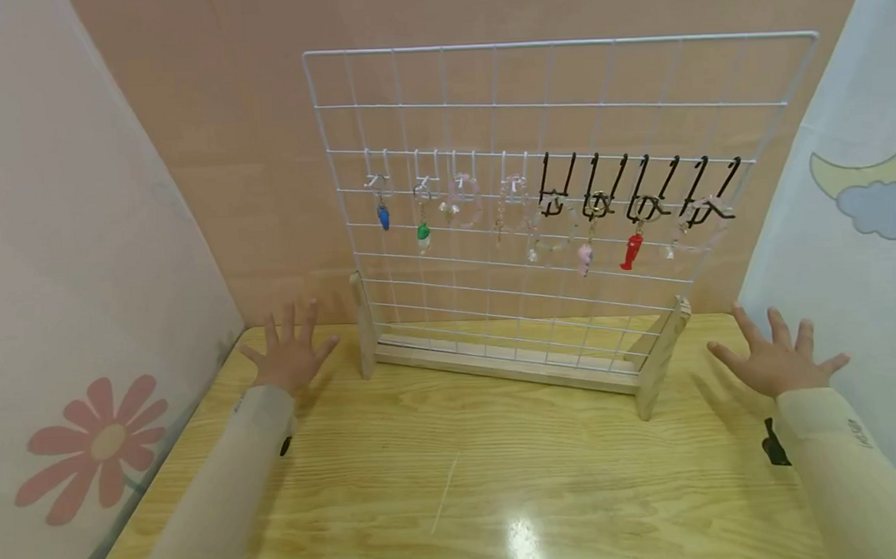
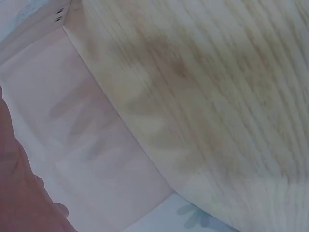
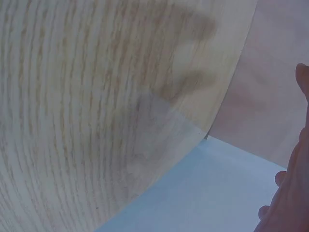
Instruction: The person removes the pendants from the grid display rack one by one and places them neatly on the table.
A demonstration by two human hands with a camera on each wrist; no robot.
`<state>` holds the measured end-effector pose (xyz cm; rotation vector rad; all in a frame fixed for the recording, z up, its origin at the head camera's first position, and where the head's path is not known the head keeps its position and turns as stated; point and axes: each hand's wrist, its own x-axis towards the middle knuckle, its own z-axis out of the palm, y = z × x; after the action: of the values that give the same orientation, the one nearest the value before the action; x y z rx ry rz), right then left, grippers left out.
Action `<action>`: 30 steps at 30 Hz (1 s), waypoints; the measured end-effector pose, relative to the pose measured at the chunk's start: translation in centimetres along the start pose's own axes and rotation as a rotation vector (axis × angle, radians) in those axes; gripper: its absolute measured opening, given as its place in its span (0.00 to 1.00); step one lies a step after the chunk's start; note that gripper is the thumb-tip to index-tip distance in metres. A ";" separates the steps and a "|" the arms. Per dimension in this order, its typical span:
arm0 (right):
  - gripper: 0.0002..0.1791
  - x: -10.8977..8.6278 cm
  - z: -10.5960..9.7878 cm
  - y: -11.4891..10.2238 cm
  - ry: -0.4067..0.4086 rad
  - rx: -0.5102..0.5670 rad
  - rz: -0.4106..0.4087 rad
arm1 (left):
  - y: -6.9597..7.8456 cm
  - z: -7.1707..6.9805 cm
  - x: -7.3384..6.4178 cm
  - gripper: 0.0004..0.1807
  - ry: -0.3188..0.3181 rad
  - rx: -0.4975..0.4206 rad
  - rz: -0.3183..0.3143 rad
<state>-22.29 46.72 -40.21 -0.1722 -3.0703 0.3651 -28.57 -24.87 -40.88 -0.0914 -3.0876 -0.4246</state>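
My left hand [image 1: 288,359], fingers spread, is to the left of a white wire grid rack [image 1: 564,104] and holds nothing. On the rack's other side, my right hand [image 1: 780,363] also spreads its fingers around nothing. Both hands cast shadows. From white hooks hang a blue keychain [image 1: 383,217], a green-and-white keychain [image 1: 424,237] and pale beaded bracelets [image 1: 465,199]. Black hooks [image 1: 594,191] carry a pink keychain [image 1: 586,258], a red keychain [image 1: 631,252] and more bracelets [image 1: 701,239]. Each wrist view catches only part of its hand, the left [image 2: 24,188] and the right [image 3: 289,193].
The rack stands in a wooden base [image 1: 497,362] with slanted end feet [image 1: 658,366] on a wood-grain table [image 1: 396,465]. A tan backdrop [image 1: 224,139] rises behind it. Pale side panels bear a pink flower [image 1: 106,444] and a moon with a cloud [image 1: 876,209].
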 end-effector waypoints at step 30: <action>0.22 -4.7 -3.7 -10.9 0.613 0.323 -0.264 | 7.2 -4.0 -0.6 0.51 0.173 0.142 0.308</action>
<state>-18.58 36.53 -34.18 0.1154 -2.3555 0.6412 -27.44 -19.06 -35.15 -0.4904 -2.8537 -0.1879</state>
